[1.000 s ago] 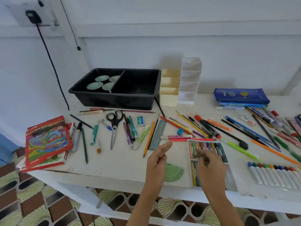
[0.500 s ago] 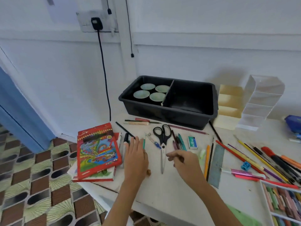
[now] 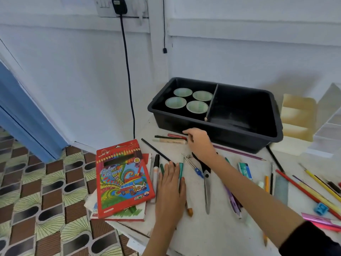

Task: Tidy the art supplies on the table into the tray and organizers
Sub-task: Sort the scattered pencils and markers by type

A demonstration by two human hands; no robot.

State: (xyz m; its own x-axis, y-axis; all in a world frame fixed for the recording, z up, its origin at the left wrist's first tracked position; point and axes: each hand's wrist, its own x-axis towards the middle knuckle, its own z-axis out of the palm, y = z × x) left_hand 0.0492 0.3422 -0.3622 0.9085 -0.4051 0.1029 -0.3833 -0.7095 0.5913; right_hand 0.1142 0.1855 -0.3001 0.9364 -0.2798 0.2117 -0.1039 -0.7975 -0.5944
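Frame centre, before black plastic divided tray [image 3: 239, 139]: right hand [image 3: 198, 143] curls at cream marker [image 3: 169, 140] end, grip unclear; left hand [image 3: 170, 187] flat, fingers straight, over teal pen [image 3: 181, 169].

A single wide-angle view, worn on the head, looks forward and down from above the near edge of the table [image 3: 212, 233], close to its left end. It faces the white wall [image 3: 239, 52] behind the far edge, where the black tray [image 3: 239, 134] stands. It sits near enough that both forearms fill the lower frame. The tiled floor [image 3: 36, 200] shows beyond the left edge.
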